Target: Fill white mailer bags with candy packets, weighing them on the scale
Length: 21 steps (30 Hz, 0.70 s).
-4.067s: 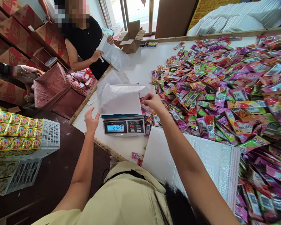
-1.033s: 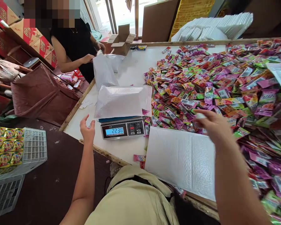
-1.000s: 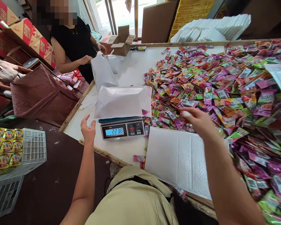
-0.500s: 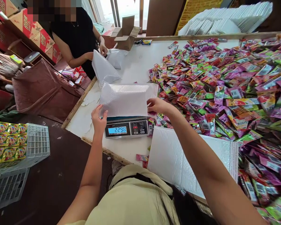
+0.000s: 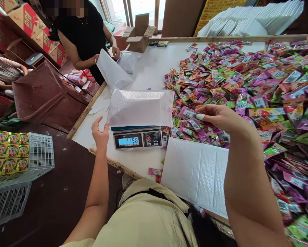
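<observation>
A filled white bubble mailer (image 5: 140,106) lies on a digital scale (image 5: 138,139) whose blue display is lit. My left hand (image 5: 100,132), fingers apart and holding nothing, is beside the mailer's left lower corner. To the right of the scale, my right hand (image 5: 217,117) pinches a small pink snack packet (image 5: 188,112) at the edge of a big heap of colourful packets (image 5: 236,89). A flat white bubble mailer (image 5: 195,171) rests on the table (image 5: 151,73) below my right hand.
Across the table's left corner a person in black (image 5: 80,32) handles a white mailer (image 5: 112,70). An open cardboard box (image 5: 139,37) stands at the far edge, and stacked white mailers (image 5: 254,20) are behind the heap. Plastic crates (image 5: 42,152) sit at the lower left.
My right hand has left the mailer's right end, moved right to the heap and taken hold of a packet. My left hand has shifted slightly left. The scale's reading has changed.
</observation>
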Motion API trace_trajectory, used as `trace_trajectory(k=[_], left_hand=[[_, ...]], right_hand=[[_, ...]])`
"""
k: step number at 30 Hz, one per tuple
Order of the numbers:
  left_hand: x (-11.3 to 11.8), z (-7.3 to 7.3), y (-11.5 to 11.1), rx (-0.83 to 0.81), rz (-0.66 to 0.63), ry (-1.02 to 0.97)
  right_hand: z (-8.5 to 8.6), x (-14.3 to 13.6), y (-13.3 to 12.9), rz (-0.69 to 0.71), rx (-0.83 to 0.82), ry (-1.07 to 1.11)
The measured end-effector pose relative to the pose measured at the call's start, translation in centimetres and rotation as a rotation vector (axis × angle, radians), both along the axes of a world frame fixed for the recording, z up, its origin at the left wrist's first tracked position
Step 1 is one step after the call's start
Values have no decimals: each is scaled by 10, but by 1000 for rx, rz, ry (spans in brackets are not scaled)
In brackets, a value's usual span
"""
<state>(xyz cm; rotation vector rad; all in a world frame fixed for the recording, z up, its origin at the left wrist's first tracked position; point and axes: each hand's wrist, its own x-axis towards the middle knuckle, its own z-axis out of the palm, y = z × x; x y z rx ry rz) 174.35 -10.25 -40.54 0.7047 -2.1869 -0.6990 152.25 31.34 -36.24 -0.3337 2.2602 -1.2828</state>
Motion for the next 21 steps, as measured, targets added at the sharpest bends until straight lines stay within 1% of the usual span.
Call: trace_trajectory(k=[3,8,14,16,18,19,21], left_hand=[[1,1,0,11,4,-9],[4,2,0,43,-8,-17],[7,2,-1,49,16,-20],[8,1,-1,53,22,-21],[8,0,1,59,27,-23],[7,0,1,59,30,-25],[6,-1,3,56,28,-23]], right_hand=[[-6,2,8,-34,-12,-51],[-18,3,18,-35,-27,-4],[-20,4,40,-122,-62,-5],[-22,4,44,-131,-62,1],[-25,3,36,-106,-48,12],[-26,3,25,-95,-37,34],[-26,2,-11,-65,-41,95]])
